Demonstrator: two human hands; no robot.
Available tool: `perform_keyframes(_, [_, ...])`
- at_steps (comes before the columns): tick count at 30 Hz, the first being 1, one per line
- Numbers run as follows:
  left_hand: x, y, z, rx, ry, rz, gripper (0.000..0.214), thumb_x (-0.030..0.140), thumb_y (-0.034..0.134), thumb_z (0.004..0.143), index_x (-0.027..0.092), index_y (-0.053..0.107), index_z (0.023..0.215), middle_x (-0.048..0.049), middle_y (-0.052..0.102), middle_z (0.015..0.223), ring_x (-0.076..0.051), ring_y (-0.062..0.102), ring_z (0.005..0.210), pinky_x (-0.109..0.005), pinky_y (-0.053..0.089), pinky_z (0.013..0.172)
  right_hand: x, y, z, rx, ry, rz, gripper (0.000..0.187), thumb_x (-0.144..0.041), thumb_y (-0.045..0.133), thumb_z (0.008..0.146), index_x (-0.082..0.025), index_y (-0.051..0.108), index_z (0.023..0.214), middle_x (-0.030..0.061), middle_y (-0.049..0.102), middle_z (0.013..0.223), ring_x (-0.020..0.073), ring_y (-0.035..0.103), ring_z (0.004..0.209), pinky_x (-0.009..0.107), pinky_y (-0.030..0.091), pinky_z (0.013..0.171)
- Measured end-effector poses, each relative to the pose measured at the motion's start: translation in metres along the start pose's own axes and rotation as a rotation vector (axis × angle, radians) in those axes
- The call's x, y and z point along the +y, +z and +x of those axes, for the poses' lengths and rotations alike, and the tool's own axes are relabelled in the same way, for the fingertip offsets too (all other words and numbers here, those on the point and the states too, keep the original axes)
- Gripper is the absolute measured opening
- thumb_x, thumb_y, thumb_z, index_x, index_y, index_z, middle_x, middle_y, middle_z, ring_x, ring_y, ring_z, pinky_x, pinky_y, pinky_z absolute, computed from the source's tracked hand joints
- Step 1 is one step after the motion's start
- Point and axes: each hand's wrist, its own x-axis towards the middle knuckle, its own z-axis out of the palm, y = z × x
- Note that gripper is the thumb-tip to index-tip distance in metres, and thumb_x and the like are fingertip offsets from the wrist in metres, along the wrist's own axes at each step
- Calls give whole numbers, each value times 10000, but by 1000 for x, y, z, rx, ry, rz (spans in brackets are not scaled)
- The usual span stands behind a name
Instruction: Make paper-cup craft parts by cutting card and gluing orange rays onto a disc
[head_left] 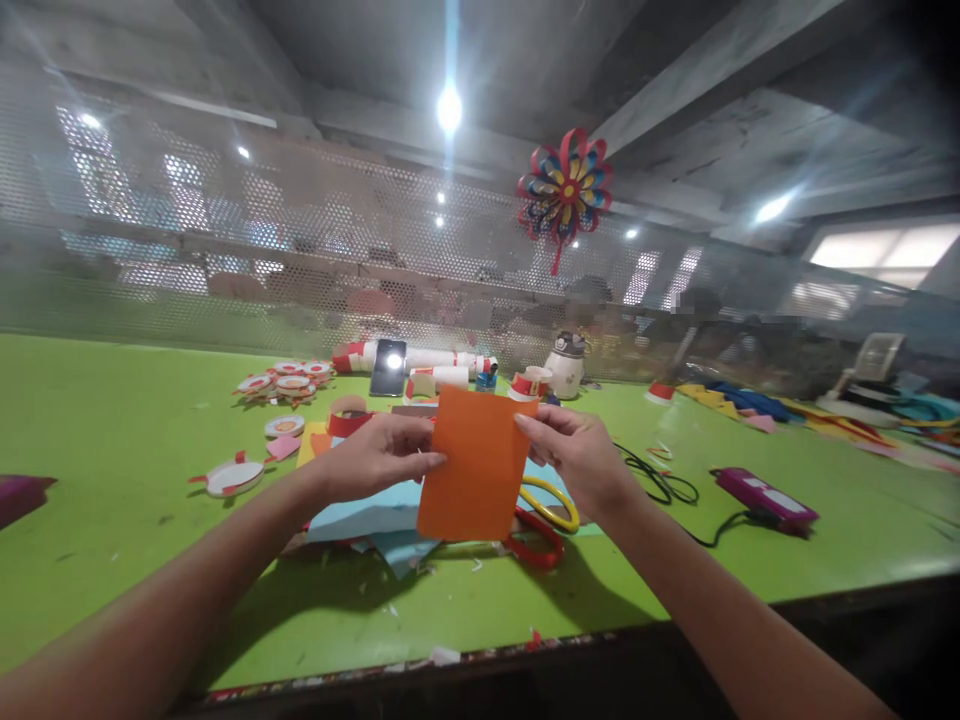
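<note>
An orange sheet of paper [476,470] is held upright above the table's near part, between both my hands. My left hand [379,450] pinches its left edge, thumb in front. At the upper right corner, my right hand [574,450] grips it between thumb and fingers. Behind and below the sheet lie scissors [551,502] with one yellow and one red handle loop; their blades are hidden. Light blue paper [367,515] spreads under the sheet and my left hand, partly covered.
White discs with red tabs [289,382] cluster at the left, with another disc [234,478] nearer. A phone [388,368] leans against a white and red paper tube [442,360]. A purple power strip [763,498] with black cable lies right. A mesh partition [337,240] stands behind.
</note>
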Motion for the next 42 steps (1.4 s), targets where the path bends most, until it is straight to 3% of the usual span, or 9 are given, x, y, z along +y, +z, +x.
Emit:
perform_keyframes(7, [5,3,2,306,45,-115,200,337,668,775,157,706,853,-41,660,792,-135,557,695,-266,447,636,2,3,2,-55,35,47,234,-365,707,744,-141,651,703,-82,389,467,63,319,458,238,260,481])
perform_keyframes(14, [2,-3,0,317,18,-100,165,328,660,776,170,695,742,-4,607,725,-105,504,638,-236,399,581,6,7,1,-68,31,16,222,-352,679,778,-130,678,788,-87,403,458,48,303,424,215,242,444])
perform_keyframes(19, [7,-2,3,467,-44,-149,191,333,718,707,177,731,816,-44,675,773,-141,578,698,-264,450,615,2,8,-4,-22,-18,-64,211,-352,670,787,-141,681,774,-69,455,442,66,368,415,210,260,421])
perform_keyframes(23, [8,2,6,629,-11,-86,230,320,704,723,173,697,900,45,539,488,-90,469,460,-214,365,448,-6,12,-14,69,-170,-215,175,-305,648,804,-140,680,753,-55,488,466,81,417,433,223,311,438])
perform_keyframes(27, [11,11,5,786,83,36,204,346,688,750,162,610,790,9,623,584,-108,555,528,-212,413,473,-11,18,-25,179,-325,-381,182,-283,593,843,-136,665,764,-44,479,515,80,386,441,233,301,425])
perform_keyframes(30, [19,14,2,773,65,12,277,371,698,744,159,652,917,29,586,555,-98,525,509,-201,395,457,-13,21,-27,176,-349,-394,175,-276,577,861,-139,665,796,-40,477,545,78,368,459,233,299,427])
perform_keyframes(33, [25,12,0,640,2,-183,348,362,700,748,168,675,1036,29,585,527,-89,501,466,-196,361,423,-12,20,-23,116,-391,-398,145,-241,586,858,-154,684,797,-54,445,532,75,371,462,225,318,431])
perform_keyframes(38, [23,5,-1,525,5,-245,188,333,721,734,159,733,804,-54,702,653,-113,580,529,-195,388,415,-5,13,-12,44,-400,-311,111,-207,609,841,-169,713,854,-38,551,560,90,491,489,222,429,462])
perform_keyframes(42, [29,9,-7,568,129,-39,96,263,705,745,181,745,777,-41,732,674,-127,613,539,-223,475,460,4,5,-12,53,-392,-234,139,-172,632,817,-182,713,930,31,696,809,148,647,728,292,550,691])
